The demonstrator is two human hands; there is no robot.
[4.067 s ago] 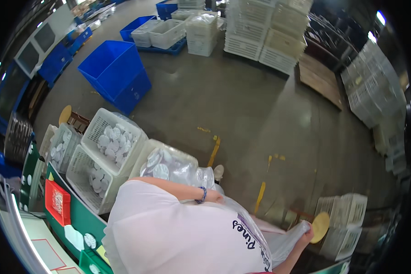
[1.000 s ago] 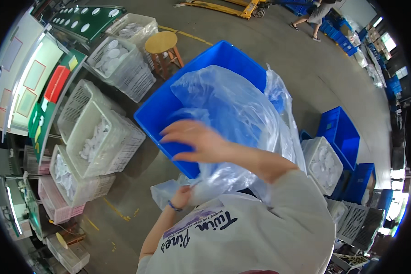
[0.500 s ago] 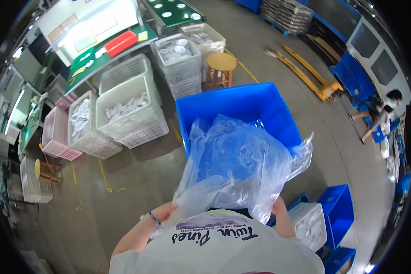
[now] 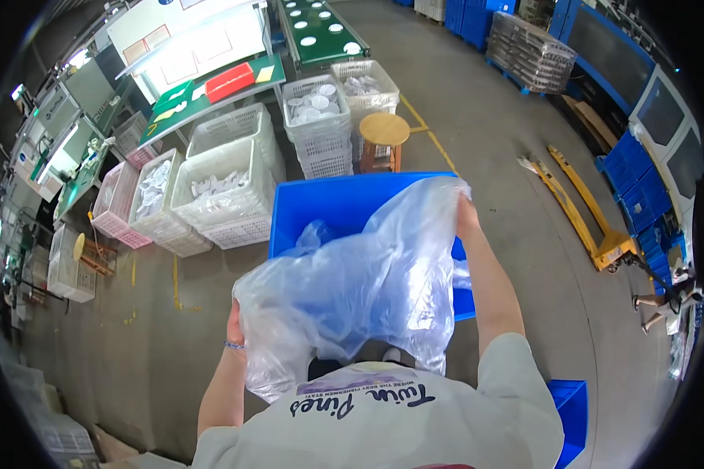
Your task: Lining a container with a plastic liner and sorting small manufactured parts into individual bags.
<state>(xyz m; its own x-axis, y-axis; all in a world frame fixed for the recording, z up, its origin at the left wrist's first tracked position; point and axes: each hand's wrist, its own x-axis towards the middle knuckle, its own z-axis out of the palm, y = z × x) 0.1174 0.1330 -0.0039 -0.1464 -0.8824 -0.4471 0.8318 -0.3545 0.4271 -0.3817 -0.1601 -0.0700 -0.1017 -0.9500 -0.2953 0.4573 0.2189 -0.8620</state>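
A large clear plastic bag [image 4: 344, 289] is stretched between my two hands, above and in front of a big blue bin [image 4: 321, 205]. My right hand [image 4: 467, 217] is closed on the bag's upper right corner, over the bin's right side. Lower on the left, my left hand [image 4: 236, 324] grips the bag's left edge; its fingers are partly hidden by the film. The bag covers much of the bin's near side and hangs down toward my shirt. More crumpled clear film [image 4: 314, 234] lies inside the bin.
White crates [image 4: 223, 187] with pale parts stand at the left, beside a pink crate [image 4: 116, 211]. A wooden stool [image 4: 384, 129] is behind the bin. A yellow pallet jack [image 4: 587, 211] stands at the right, near a walking person [image 4: 669, 301]. Another blue bin [image 4: 571, 418] sits at lower right.
My right hand has risen and moved forward with the bag's corner. My left hand has moved left and up, spreading the bag wider. The view has turned slightly.
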